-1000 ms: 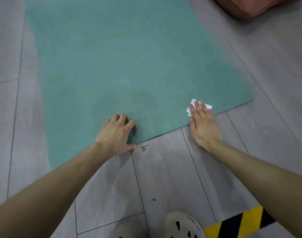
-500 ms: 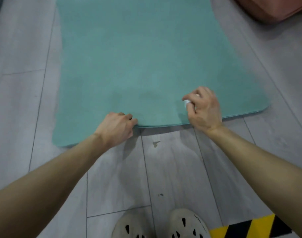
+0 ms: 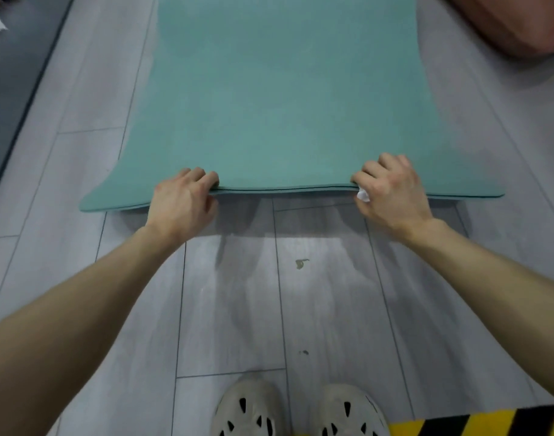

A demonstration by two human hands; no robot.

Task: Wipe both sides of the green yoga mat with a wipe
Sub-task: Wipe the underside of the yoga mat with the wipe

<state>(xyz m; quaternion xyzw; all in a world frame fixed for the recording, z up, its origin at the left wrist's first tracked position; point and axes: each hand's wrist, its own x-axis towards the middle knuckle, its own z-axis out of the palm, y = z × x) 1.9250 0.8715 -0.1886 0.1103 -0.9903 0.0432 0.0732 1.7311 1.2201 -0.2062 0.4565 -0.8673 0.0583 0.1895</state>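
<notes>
The green yoga mat (image 3: 282, 99) stretches away from me over the grey floor. Its near edge is raised off the floor and casts a shadow below. My left hand (image 3: 183, 201) grips that edge left of centre, fingers curled over the top. My right hand (image 3: 390, 191) grips the edge right of centre. A crumpled white wipe (image 3: 363, 194) is bunched in the right hand against the mat edge, mostly hidden by the fingers.
My two pale perforated shoes (image 3: 297, 410) stand at the bottom. Yellow-and-black hazard tape (image 3: 477, 423) marks the floor at bottom right. A pink cushion-like object (image 3: 514, 23) lies top right, and a dark mat (image 3: 14, 58) lies top left.
The right hand stopped pressing the wipe flat on the mat, bunched it up and took the edge. Both hands lifted the near edge off the floor.
</notes>
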